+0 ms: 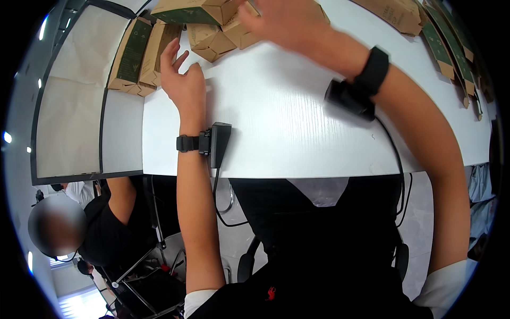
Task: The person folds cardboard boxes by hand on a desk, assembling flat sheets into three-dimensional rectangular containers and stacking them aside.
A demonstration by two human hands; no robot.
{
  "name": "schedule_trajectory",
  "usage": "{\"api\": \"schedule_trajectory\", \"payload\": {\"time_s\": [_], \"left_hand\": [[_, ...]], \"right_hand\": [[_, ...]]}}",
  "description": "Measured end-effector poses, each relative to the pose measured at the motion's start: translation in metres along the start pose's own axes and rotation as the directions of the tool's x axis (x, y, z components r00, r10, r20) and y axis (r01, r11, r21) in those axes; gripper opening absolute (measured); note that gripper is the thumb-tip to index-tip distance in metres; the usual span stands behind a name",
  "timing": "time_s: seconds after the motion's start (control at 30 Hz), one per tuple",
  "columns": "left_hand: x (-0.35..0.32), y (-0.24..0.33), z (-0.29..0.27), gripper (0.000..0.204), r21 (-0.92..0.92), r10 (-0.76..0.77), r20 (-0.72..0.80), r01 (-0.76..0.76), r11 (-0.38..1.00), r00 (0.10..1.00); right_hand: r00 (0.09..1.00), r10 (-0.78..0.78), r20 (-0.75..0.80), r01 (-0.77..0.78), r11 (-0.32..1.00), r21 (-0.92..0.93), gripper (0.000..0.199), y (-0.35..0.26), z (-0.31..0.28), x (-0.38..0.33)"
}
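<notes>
Both hands are spreading open, holding nothing: left hand (183, 80) is resting on the white counter (287, 133), right hand (284, 21) is hovering over folded cardboard boxes (212, 34) at the far edge.

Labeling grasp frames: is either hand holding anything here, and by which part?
Nothing is held. The left hand rests open on the white table beside flat cardboard boxes. The right hand hovers open above the folded cartons, fingers spread.

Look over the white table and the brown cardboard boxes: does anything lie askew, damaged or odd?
Yes. The brown-and-green cardboard boxes at the table's far edge lie in a loose heap, tilted at different angles with flaps open. No tear or spill shows. The left hand rests beside them; the right hand hovers above.
</notes>
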State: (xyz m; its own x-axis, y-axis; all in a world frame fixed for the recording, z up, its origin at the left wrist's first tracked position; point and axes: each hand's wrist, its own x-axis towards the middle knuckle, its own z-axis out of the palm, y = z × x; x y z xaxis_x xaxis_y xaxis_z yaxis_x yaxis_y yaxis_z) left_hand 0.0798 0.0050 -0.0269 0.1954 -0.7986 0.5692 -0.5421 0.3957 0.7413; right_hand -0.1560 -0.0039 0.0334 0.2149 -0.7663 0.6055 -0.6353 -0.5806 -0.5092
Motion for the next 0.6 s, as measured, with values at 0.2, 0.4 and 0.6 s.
{"api": "schedule_trajectory", "payload": {"time_s": [0.2, 0.4, 0.6], "left_hand": [[-0.001, 0.006, 0.000, 0.052, 0.061, 0.047, -0.001, -0.047, 0.997, 0.999], [-0.017, 0.029, -0.015, 0.045, 0.160, 0.170, -0.157, -0.144, 0.977, 0.973], [-0.027, 0.103, 0.036, 0.065, -0.172, 0.319, 0.058, -0.306, 0.937, 0.946]], "right_hand": [[0.897, 0.337, 0.287, -0.118, 0.806, -0.580, 0.048, 0.054, -0.029, 0.006], [0.757, 0.413, 0.507, -0.445, 0.893, -0.063, 0.052, 0.044, -0.079, 0.027], [0.874, 0.120, 0.472, -0.401, 0.727, 0.558, 0.054, 0.017, -0.127, 0.013]]}}
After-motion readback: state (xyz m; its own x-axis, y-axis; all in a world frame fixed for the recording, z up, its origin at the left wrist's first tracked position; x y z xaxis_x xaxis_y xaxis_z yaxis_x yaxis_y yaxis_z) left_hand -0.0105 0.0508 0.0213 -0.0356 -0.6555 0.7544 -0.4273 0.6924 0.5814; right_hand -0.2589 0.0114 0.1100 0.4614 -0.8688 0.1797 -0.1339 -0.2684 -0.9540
